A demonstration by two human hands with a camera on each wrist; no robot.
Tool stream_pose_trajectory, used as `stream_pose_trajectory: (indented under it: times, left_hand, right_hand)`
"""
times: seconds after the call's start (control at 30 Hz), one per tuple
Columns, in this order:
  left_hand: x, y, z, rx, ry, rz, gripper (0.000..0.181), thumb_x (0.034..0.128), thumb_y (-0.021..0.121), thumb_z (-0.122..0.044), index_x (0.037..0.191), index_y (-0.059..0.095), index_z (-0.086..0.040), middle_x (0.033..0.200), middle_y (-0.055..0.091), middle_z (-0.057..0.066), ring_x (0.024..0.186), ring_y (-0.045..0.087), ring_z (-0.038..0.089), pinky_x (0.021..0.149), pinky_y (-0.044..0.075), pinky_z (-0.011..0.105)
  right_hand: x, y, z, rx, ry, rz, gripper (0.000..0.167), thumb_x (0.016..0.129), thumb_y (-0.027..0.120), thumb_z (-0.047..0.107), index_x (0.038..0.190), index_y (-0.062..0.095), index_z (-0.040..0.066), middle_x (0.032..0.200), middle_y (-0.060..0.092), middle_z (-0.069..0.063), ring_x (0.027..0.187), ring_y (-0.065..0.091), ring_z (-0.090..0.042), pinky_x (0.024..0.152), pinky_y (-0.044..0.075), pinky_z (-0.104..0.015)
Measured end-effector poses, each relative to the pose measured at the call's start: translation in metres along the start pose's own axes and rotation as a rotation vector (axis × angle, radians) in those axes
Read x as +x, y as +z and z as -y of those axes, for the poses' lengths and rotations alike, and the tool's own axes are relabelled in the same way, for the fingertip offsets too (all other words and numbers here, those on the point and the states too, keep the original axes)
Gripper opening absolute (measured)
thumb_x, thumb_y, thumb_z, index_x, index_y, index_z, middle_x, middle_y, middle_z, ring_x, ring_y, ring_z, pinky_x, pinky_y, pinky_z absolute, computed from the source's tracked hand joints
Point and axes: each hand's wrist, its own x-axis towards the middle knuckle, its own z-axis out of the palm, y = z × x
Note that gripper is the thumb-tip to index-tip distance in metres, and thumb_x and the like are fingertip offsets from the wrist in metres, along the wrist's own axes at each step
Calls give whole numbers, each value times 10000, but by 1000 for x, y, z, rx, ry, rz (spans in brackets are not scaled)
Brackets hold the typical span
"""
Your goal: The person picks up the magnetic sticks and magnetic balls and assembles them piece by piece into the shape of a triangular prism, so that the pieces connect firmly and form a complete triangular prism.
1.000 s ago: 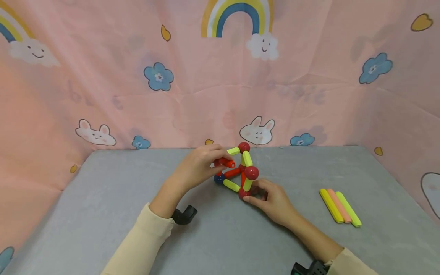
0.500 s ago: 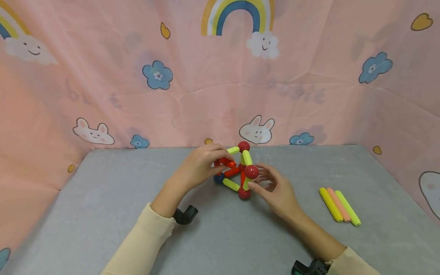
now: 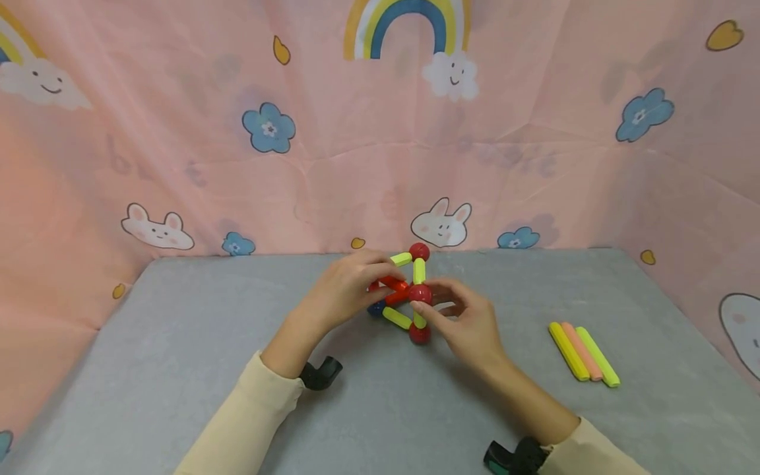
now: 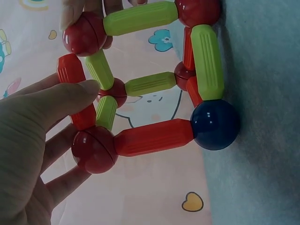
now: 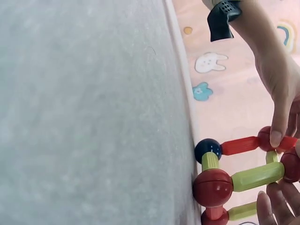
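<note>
A frame of magnetic rods and balls stands on the table. Its balls are red except one dark blue ball (image 4: 215, 124) at the base; green rods (image 4: 140, 18) and red rods (image 4: 154, 138) join them. My left hand (image 3: 347, 285) pinches a top red rod (image 4: 77, 89) between thumb and fingers. That rod meets a red ball (image 4: 94, 150); its other end is close to the front top red ball (image 3: 419, 294), with a small gap in the left wrist view. My right hand (image 3: 472, 323) grips this front ball with thumb and fingers. Some far joints are hidden.
Three loose sticks, yellow (image 3: 569, 351), pink (image 3: 582, 351) and green (image 3: 598, 357), lie side by side on the grey table (image 3: 178, 369) to the right. A pink printed cloth (image 3: 332, 185) hangs behind and at the sides.
My right hand has moved up from the lower front red ball to the upper one. That upper ball has shifted left, towards the red rod in my left hand, which stays nearly still.
</note>
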Motion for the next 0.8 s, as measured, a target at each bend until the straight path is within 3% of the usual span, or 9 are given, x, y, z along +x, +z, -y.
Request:
stream_pose_trajectory:
  times: [0.23, 0.5, 0.7, 0.8]
  left_hand:
    - [5, -1, -2, 9, 18, -3, 249, 780, 869, -85, 1004, 786, -155, 963, 732, -20, 910, 665, 138, 802, 589, 245]
    - [5, 2, -4, 110, 51, -6, 249, 770, 881, -112, 997, 793, -164, 955, 737, -11, 931, 653, 165, 815, 583, 271]
    - [2, 5, -5, 115, 23, -5, 266, 771, 883, -128, 1018, 793, -167, 984, 741, -1, 949, 664, 177, 836, 589, 289]
    - [1, 4, -4, 66, -49, 4, 309, 780, 877, -119, 1069, 776, -158, 1087, 716, 25, 1020, 656, 196, 870, 599, 300]
  right_hand:
    - [2, -2, 2, -7, -4, -30, 382, 868, 810, 194, 1221, 682, 124, 1077, 747, -27, 940, 690, -147, 756, 576, -203]
    - [2, 0, -2, 13, -38, -36, 379, 858, 816, 165, 1212, 688, 121, 1062, 749, -26, 921, 683, -133, 737, 585, -213]
    - [2, 3, -6, -17, -89, -33, 410, 835, 834, 145, 1215, 686, 107, 1049, 755, -42, 899, 687, -160, 695, 591, -230]
    - [3, -3, -7, -55, -71, 2, 465, 838, 834, 181, 1264, 659, 113, 1062, 750, -51, 905, 691, -181, 711, 595, -256]
